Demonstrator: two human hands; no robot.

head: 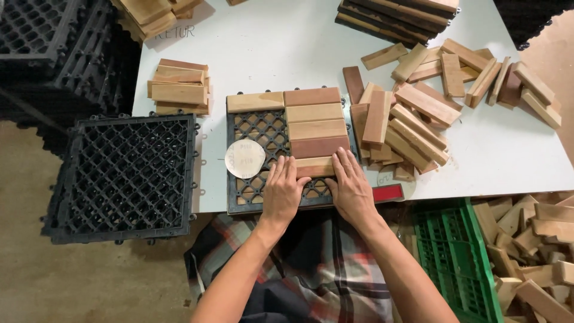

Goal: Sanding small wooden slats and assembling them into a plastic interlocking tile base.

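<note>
A black plastic grid base (260, 130) lies on the white table (287, 48) in front of me. Several wooden slats (314, 112) cover its right half, and one pale slat (255, 101) sits at its top left. My left hand (283, 190) and my right hand (350, 188) lie flat side by side, fingertips pressing the lowest pale slat (313, 166) down onto the grid. A round sandpaper disc (244, 158) rests on the grid's left edge, just left of my left hand.
Loose wooden slats (412, 116) are heaped right of the grid, and a small stack (179, 87) sits to its left. An empty black grid (122, 174) stands off the table's left edge. A green crate (457, 257) and more offcuts (532, 245) are lower right.
</note>
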